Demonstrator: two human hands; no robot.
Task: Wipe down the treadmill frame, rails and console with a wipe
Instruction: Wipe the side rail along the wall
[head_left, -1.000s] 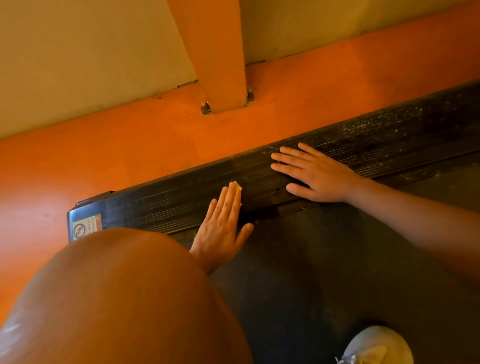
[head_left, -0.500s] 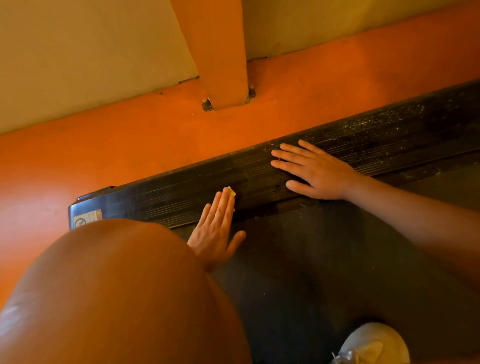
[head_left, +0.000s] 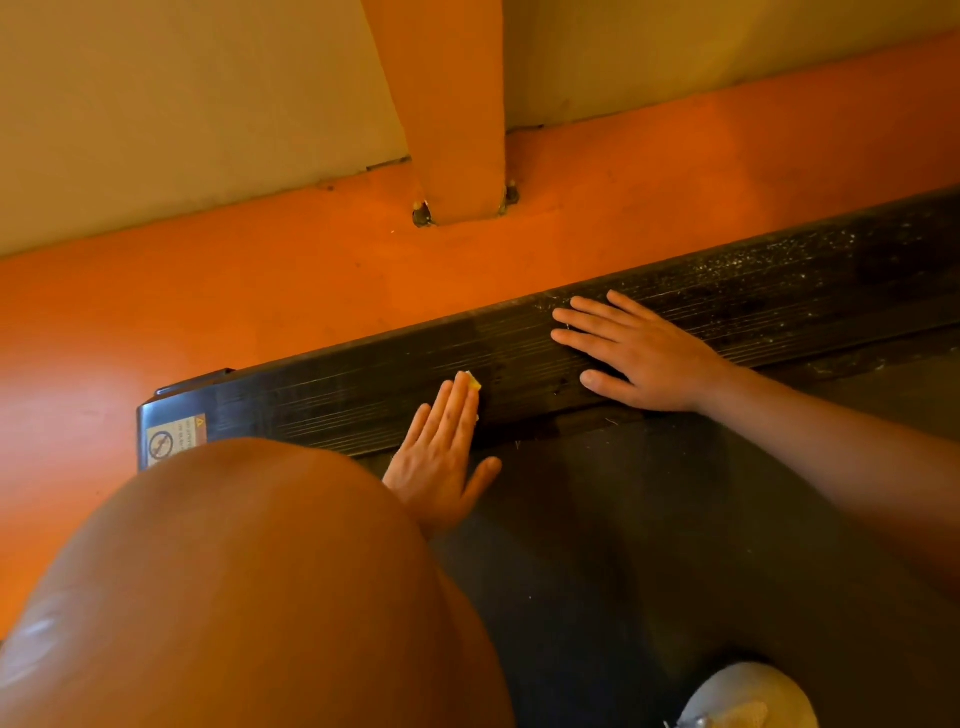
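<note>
Barely moved in a second, the left hand (head_left: 441, 460), fingers straight together, still presses the wipe (head_left: 474, 381) to the rail (head_left: 337, 395). The right hand (head_left: 644, 356) stays splayed flat; dust (head_left: 779, 265) remains beyond.

Dim, warm, orange-tinted light. The floor (head_left: 249, 322) at left is brightest, with a soft sheen; the belt (head_left: 649, 561) at lower right sinks into shadow. Thin glints run along the rail (head_left: 363, 387) grooves. The close knee (head_left: 234, 597) is blurred, with a pale highlight. Straight lines bow near the edges.
</note>
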